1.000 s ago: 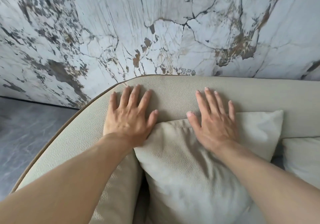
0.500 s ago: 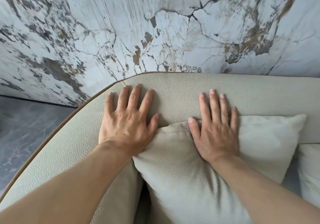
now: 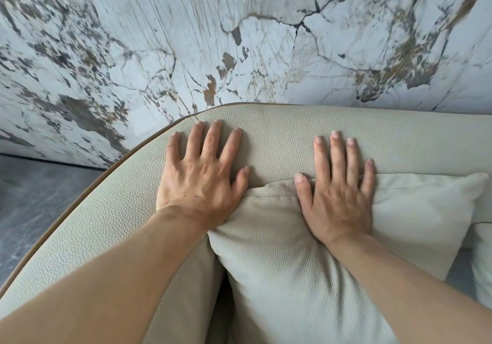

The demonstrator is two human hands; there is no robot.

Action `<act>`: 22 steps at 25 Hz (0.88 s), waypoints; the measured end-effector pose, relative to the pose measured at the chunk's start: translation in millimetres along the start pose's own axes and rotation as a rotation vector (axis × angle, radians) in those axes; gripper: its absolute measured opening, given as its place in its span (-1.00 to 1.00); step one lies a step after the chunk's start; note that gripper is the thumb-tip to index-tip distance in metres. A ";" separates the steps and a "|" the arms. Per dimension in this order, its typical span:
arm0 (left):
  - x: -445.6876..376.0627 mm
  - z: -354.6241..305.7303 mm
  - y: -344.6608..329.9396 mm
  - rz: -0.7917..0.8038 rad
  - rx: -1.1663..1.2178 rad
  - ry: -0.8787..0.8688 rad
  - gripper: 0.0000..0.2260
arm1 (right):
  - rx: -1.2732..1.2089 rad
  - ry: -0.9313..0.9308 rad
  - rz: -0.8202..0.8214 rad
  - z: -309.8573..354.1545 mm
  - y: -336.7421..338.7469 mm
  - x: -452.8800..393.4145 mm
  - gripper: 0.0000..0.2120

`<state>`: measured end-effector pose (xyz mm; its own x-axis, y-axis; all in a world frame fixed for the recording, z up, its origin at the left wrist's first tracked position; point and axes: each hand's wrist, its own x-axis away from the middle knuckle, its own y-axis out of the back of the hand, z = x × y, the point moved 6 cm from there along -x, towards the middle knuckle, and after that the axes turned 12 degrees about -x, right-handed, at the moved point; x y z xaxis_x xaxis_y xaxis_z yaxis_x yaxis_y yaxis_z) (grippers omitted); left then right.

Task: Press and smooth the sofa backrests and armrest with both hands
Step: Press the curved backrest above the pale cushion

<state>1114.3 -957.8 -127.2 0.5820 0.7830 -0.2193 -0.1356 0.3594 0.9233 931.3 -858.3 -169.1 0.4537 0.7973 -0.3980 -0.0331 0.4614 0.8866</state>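
Both palms flat, head view: left hand [image 3: 198, 181] on curved sofa backrest [image 3: 292, 136] at far-left corner, right hand [image 3: 338, 197] half on cushion [image 3: 279, 264] top edge. Fingers [image 3: 336, 152] apart, clamped on nothing. Vs. 1 s ago: barely shifted, right fingers drawn closer, so pressing same spot, smoothing ongoing. No brand/writing visible.
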 end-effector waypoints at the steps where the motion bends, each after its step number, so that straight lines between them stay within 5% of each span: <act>1: -4.2 0.3 -1.1 -0.006 -0.002 -0.002 -0.41 | 0.003 -0.002 -0.005 -0.5 -1.5 -3.1 -0.34; 22: -99.2 7.7 -28.6 -0.110 -0.007 -0.058 -0.43 | -0.006 -0.043 -0.087 -3.9 -39.0 -76.7 -0.34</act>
<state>1066.7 -1049.7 -129.4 0.6388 0.7084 -0.3001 -0.0744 0.4452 0.8924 894.3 -936.0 -174.0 0.4929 0.7370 -0.4624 0.0029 0.5301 0.8479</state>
